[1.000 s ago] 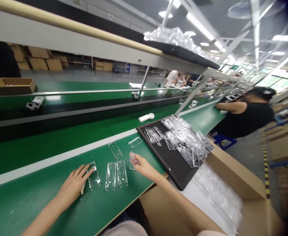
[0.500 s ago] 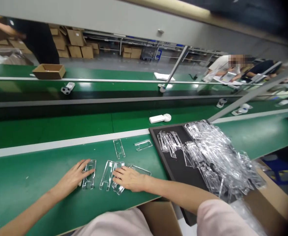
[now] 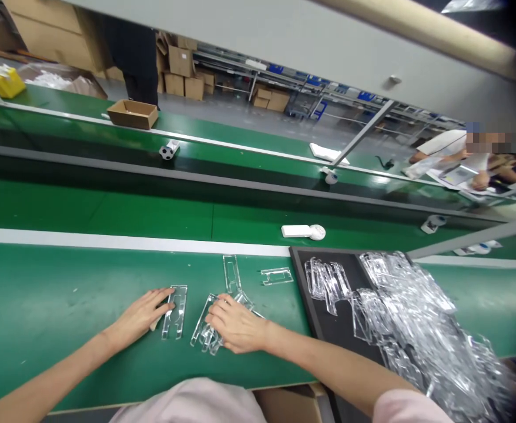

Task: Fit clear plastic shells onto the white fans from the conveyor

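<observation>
On the green bench, my left hand (image 3: 141, 317) has its fingertips on the left edge of a clear plastic frame (image 3: 176, 312) lying flat. Its fingers are slightly bent, with a small pale item partly hidden under the palm. My right hand (image 3: 235, 323) is curled over a loose cluster of clear frames (image 3: 208, 338), its fingers closing on them; the fingertips are partly hidden. Just behind that cluster lies an upright-oriented clear frame (image 3: 231, 274). Another clear frame (image 3: 277, 276) rests sideways to the right of it.
A black tray (image 3: 304, 294) heaped with clear frames (image 3: 421, 317) stands at the right. A white device (image 3: 302, 232) lies on the conveyor (image 3: 174, 217) beyond. Farther back are an open carton (image 3: 133, 120), metal posts and people across the line.
The view has shifted and tilted. My right hand has curled more, and the frames under it are bunched closer together. My left hand remains at its frame.
</observation>
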Tool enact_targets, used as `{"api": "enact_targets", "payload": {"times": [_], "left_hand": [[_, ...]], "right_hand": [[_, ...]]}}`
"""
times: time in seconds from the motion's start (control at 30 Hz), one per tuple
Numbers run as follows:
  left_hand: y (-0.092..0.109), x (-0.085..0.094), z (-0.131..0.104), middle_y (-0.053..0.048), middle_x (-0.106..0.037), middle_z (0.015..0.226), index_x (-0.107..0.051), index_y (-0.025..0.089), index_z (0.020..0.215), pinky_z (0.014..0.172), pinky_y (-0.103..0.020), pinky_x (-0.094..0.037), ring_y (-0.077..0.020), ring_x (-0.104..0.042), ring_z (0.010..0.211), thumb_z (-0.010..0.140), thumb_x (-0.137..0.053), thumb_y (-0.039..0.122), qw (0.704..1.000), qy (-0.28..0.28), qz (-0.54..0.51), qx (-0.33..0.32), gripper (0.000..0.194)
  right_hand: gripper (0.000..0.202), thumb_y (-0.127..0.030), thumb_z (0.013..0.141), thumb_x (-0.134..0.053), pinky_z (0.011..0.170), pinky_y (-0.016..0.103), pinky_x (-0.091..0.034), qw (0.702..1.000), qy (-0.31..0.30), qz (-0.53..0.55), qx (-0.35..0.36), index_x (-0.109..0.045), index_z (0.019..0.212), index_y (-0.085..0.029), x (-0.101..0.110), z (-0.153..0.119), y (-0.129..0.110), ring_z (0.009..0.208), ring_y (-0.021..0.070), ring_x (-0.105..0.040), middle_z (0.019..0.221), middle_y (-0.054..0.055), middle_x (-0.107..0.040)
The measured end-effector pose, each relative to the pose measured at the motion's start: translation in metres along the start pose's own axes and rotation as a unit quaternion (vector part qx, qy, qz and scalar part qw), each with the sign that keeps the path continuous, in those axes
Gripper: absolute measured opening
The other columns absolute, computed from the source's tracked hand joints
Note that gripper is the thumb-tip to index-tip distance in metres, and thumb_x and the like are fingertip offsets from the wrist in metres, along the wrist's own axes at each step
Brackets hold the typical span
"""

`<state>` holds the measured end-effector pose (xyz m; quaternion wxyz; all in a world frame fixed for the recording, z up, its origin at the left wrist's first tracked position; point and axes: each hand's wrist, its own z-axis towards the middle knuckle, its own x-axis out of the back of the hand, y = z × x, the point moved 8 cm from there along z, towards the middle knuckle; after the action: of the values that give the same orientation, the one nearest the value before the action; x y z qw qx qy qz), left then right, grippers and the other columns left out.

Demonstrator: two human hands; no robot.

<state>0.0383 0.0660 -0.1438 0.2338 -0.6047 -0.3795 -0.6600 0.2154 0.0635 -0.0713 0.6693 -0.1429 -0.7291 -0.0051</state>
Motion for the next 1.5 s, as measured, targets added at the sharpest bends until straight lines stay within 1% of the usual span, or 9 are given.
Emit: {"api": "enact_targets", "payload": {"times": [0.23, 0.43, 0.63, 0.83, 1.03, 1.17, 1.3, 1.4, 1.5], "left_hand": [[0.004, 0.005, 0.002, -0.009, -0.050, 0.132, -0.057, 0.024, 0.112, 0.096, -0.040, -0.041, -0.0231, -0.048, 0.119, 0.064, -0.042, -0.011, 1.000, 0.012, 0.017, 0.006, 0.061], [0.008, 0.013, 0.012, -0.007, -0.056, 0.115, -0.059, 0.026, 0.107, 0.095, -0.042, -0.037, -0.0239, -0.048, 0.109, 0.070, -0.047, -0.004, 0.998, 0.046, 0.046, 0.000, 0.050], [0.024, 0.036, 0.037, -0.005, -0.058, 0.098, -0.060, 0.023, 0.102, 0.099, -0.042, -0.031, -0.0206, -0.049, 0.099, 0.073, -0.044, -0.001, 0.992, 0.096, 0.044, -0.063, 0.041], [0.040, 0.073, 0.110, -0.010, -0.057, 0.103, -0.058, 0.017, 0.105, 0.095, -0.044, -0.035, -0.0243, -0.047, 0.102, 0.074, -0.038, -0.004, 0.983, 0.092, 0.101, -0.126, 0.043], [0.062, 0.053, 0.179, -0.014, -0.056, 0.112, -0.060, 0.014, 0.099, 0.090, -0.041, -0.039, -0.0263, -0.049, 0.103, 0.078, -0.041, 0.000, 0.975, 0.016, 0.113, -0.192, 0.032], [0.071, 0.035, 0.185, -0.016, -0.052, 0.126, -0.060, 0.013, 0.090, 0.094, -0.043, -0.035, -0.0299, -0.045, 0.115, 0.073, -0.042, -0.004, 0.965, -0.018, 0.117, -0.233, 0.029], [0.075, 0.029, 0.188, -0.013, -0.034, 0.143, -0.050, 0.014, 0.118, 0.106, -0.047, -0.019, -0.0292, -0.026, 0.133, 0.073, -0.038, -0.007, 0.966, -0.046, 0.090, -0.238, 0.051], [0.078, 0.024, 0.199, -0.011, -0.044, 0.137, -0.037, 0.018, 0.133, 0.106, -0.045, -0.018, -0.0259, -0.033, 0.129, 0.072, -0.037, -0.008, 0.972, -0.101, 0.041, -0.206, 0.066], [0.081, 0.025, 0.209, -0.015, -0.059, 0.114, -0.049, 0.013, 0.123, 0.101, -0.046, -0.028, -0.0289, -0.049, 0.112, 0.070, -0.045, -0.003, 0.977, -0.128, 0.024, -0.171, 0.056]], "right_hand": [[0.052, -0.024, 0.069, -0.067, 0.095, 0.035, -0.028, 0.995, -0.020, -0.039, 0.085, -0.047, 0.113, -0.006, -0.021, 0.024, -0.012, 0.105, 0.0238, -0.043, 0.115, 0.015, -0.052], [0.046, -0.034, 0.074, -0.058, 0.088, 0.041, -0.036, 0.995, 0.000, 0.064, -0.082, -0.046, 0.110, -0.009, -0.014, 0.022, 0.008, 0.093, 0.0256, -0.045, 0.102, 0.014, -0.054], [0.050, -0.015, 0.067, -0.047, 0.091, 0.040, -0.039, 0.881, 0.160, 0.239, -0.376, -0.041, 0.117, -0.014, 0.015, -0.055, 0.058, 0.101, 0.0235, -0.047, 0.107, 0.010, -0.052], [0.054, -0.013, 0.069, -0.049, 0.091, 0.043, -0.041, 0.803, 0.211, 0.233, -0.507, -0.039, 0.121, -0.015, -0.006, -0.142, 0.059, 0.101, 0.0258, -0.050, 0.105, 0.011, -0.053], [0.051, -0.012, 0.072, -0.056, 0.086, 0.045, -0.043, 0.801, 0.155, 0.160, -0.555, -0.042, 0.121, -0.014, -0.035, -0.156, 0.034, 0.098, 0.0282, -0.051, 0.102, 0.012, -0.055], [0.062, -0.021, 0.068, -0.071, 0.084, 0.045, -0.043, 0.822, 0.112, 0.112, -0.547, -0.041, 0.122, -0.011, -0.046, -0.143, 0.034, 0.098, 0.0302, -0.050, 0.105, 0.013, -0.054], [0.056, -0.025, 0.062, -0.077, 0.083, 0.045, -0.042, 0.834, 0.100, 0.098, -0.534, -0.049, 0.109, -0.013, -0.056, -0.132, 0.039, 0.099, 0.0309, -0.048, 0.110, 0.013, -0.053], [0.041, -0.024, 0.064, -0.074, 0.080, 0.043, -0.042, 0.842, 0.095, 0.092, -0.522, -0.052, 0.098, -0.015, -0.057, -0.130, 0.040, 0.092, 0.0283, -0.050, 0.100, 0.010, -0.056], [0.033, -0.022, 0.069, -0.066, 0.079, 0.041, -0.042, 0.838, 0.101, 0.078, -0.531, -0.051, 0.097, -0.014, -0.046, -0.138, 0.051, 0.089, 0.0269, -0.049, 0.094, 0.009, -0.055]]}}
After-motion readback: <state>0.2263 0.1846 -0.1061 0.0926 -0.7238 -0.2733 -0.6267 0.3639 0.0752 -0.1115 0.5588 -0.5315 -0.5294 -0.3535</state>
